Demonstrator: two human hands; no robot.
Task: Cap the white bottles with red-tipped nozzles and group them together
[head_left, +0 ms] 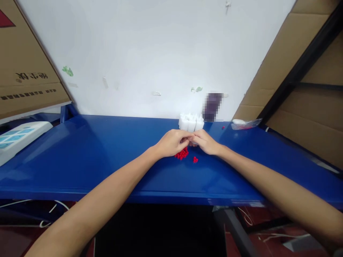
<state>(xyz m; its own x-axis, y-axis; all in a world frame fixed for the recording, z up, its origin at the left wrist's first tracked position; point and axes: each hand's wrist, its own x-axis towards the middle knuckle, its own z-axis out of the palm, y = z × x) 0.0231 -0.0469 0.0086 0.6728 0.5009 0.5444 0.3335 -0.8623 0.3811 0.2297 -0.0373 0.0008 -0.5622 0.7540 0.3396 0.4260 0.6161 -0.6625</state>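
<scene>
My left hand (174,142) and my right hand (206,141) meet above the blue table, fingertips touching and curled inward. Both are closed. A bit of something pale shows beneath the fingers, but the fingers hide what it is. Just behind the hands stands a tight cluster of small white plastic bottles (191,122). Below my left hand lies a pile of small red pieces (182,154), partly covered by that hand. A few more red pieces (195,160) sit apart, a little to the right of the pile.
The blue table (120,150) runs up to a white wall panel (134,53). A white power strip (24,137) lies at the left. At the back right are a clear plastic bag (246,124) and a single red piece (223,127). Cardboard (302,39) lines the right side.
</scene>
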